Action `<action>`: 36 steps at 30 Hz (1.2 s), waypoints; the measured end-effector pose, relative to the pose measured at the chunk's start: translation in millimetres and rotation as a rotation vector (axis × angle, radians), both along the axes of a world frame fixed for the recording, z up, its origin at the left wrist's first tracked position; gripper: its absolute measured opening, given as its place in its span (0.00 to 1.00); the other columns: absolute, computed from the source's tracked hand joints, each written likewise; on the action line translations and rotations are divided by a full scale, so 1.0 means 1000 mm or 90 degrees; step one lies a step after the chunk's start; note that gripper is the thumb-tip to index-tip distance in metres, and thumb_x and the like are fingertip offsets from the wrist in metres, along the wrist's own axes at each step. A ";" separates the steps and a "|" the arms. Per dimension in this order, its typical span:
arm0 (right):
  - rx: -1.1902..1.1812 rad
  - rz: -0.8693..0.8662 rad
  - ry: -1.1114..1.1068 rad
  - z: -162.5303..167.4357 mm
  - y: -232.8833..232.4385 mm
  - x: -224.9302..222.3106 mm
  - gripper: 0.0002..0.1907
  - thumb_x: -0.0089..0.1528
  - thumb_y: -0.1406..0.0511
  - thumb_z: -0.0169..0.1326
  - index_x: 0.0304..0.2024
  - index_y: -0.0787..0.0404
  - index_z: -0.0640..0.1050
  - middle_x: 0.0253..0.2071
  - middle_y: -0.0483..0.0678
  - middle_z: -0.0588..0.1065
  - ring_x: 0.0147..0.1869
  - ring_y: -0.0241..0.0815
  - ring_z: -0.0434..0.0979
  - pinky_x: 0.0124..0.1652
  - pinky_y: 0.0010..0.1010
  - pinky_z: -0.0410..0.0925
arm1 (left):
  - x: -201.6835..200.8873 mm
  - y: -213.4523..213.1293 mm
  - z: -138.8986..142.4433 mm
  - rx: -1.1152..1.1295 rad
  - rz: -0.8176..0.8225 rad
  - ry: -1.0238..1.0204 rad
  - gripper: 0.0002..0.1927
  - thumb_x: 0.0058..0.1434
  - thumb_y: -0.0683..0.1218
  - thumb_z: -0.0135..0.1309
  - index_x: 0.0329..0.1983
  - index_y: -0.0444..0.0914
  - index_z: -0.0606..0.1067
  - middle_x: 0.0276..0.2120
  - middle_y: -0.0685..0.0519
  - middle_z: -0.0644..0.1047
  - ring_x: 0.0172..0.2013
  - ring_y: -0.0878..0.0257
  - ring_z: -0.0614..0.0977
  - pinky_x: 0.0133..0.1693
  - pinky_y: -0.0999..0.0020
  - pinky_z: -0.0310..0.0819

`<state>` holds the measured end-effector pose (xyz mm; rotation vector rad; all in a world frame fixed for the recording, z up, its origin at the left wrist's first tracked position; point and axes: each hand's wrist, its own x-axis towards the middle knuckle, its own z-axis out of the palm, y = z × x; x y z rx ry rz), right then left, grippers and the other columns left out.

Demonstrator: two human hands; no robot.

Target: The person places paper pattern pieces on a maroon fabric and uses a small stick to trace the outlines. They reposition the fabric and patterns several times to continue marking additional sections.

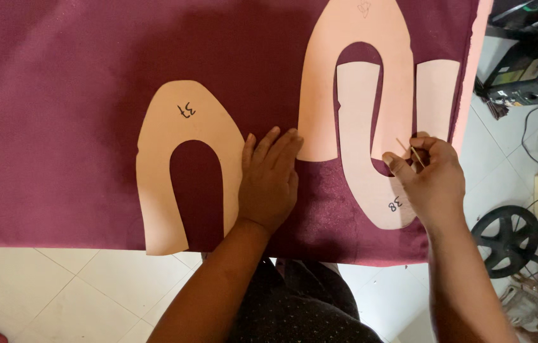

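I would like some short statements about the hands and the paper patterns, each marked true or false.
1. The right hand pinches a thin stick. True.
2. The left hand holds scissors. False: it lies flat and empty on the maroon fabric.
3. Peach U-shaped patterns lie on the fabric, such as the left pattern. True.
4. The fabric is green. False: it is maroon.
5. The left hand rests on the white tiled floor. False: it rests on the fabric.

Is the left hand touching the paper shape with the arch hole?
Touching. The head view shows the left hand lying flat, its edge overlapping the arch-shaped paper pattern.
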<state>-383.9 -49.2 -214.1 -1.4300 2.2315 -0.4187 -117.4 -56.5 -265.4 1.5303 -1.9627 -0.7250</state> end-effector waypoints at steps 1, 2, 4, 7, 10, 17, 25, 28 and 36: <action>0.001 0.001 0.004 -0.001 0.000 0.000 0.29 0.59 0.60 0.72 0.52 0.71 0.74 0.43 0.52 0.77 0.41 0.38 0.77 0.42 0.27 0.71 | 0.000 -0.001 0.000 -0.001 -0.004 -0.010 0.24 0.63 0.41 0.49 0.63 0.41 0.73 0.65 0.53 0.74 0.68 0.52 0.69 0.72 0.43 0.49; -0.002 0.004 -0.002 -0.001 -0.001 -0.001 0.29 0.59 0.60 0.72 0.52 0.72 0.74 0.43 0.51 0.77 0.41 0.38 0.77 0.42 0.27 0.71 | 0.000 -0.002 0.000 -0.012 -0.001 -0.007 0.22 0.65 0.42 0.49 0.63 0.41 0.73 0.64 0.53 0.74 0.68 0.52 0.69 0.72 0.43 0.49; -0.011 0.008 -0.016 -0.004 -0.002 -0.001 0.29 0.59 0.60 0.72 0.52 0.72 0.74 0.42 0.50 0.77 0.42 0.37 0.76 0.43 0.26 0.71 | 0.000 -0.004 0.001 -0.036 0.006 -0.002 0.18 0.68 0.45 0.50 0.61 0.42 0.74 0.64 0.53 0.74 0.67 0.53 0.70 0.71 0.42 0.50; -0.007 0.003 -0.023 -0.006 -0.002 -0.002 0.28 0.59 0.60 0.71 0.52 0.72 0.74 0.41 0.50 0.76 0.40 0.37 0.74 0.41 0.25 0.70 | -0.001 -0.006 0.001 -0.039 0.011 -0.017 0.18 0.67 0.47 0.51 0.60 0.42 0.76 0.63 0.54 0.75 0.66 0.53 0.71 0.70 0.43 0.51; -0.018 0.007 -0.038 -0.007 -0.003 -0.003 0.28 0.59 0.61 0.71 0.52 0.72 0.73 0.41 0.48 0.75 0.41 0.35 0.74 0.41 0.23 0.70 | -0.001 -0.005 0.001 -0.055 0.012 -0.037 0.17 0.68 0.47 0.51 0.59 0.44 0.77 0.64 0.56 0.74 0.67 0.55 0.70 0.71 0.44 0.51; -0.029 -0.010 -0.085 -0.006 -0.002 -0.003 0.27 0.59 0.62 0.71 0.52 0.70 0.73 0.40 0.47 0.75 0.39 0.35 0.73 0.40 0.24 0.69 | -0.005 -0.004 0.000 -0.048 -0.003 -0.066 0.17 0.67 0.47 0.53 0.58 0.43 0.77 0.65 0.56 0.73 0.67 0.55 0.69 0.70 0.42 0.50; -0.142 -0.009 -0.057 0.015 0.053 -0.020 0.19 0.65 0.65 0.63 0.55 0.67 0.77 0.50 0.51 0.73 0.48 0.37 0.76 0.45 0.26 0.73 | -0.013 0.002 0.010 -0.045 -0.018 -0.079 0.18 0.66 0.45 0.52 0.59 0.43 0.77 0.66 0.55 0.72 0.69 0.54 0.67 0.71 0.44 0.46; -0.073 -0.125 -0.065 0.023 0.086 -0.022 0.23 0.63 0.61 0.65 0.57 0.64 0.76 0.45 0.49 0.75 0.43 0.39 0.76 0.44 0.28 0.71 | -0.015 0.003 0.015 -0.038 -0.028 -0.098 0.18 0.67 0.45 0.52 0.59 0.43 0.76 0.66 0.55 0.71 0.69 0.53 0.65 0.70 0.43 0.44; -0.032 -0.112 -0.056 0.030 0.118 -0.030 0.31 0.62 0.53 0.60 0.62 0.63 0.74 0.50 0.51 0.73 0.51 0.44 0.76 0.51 0.34 0.70 | -0.019 0.008 0.057 -0.074 -0.069 -0.111 0.20 0.69 0.45 0.49 0.64 0.41 0.72 0.68 0.51 0.68 0.71 0.50 0.63 0.70 0.40 0.43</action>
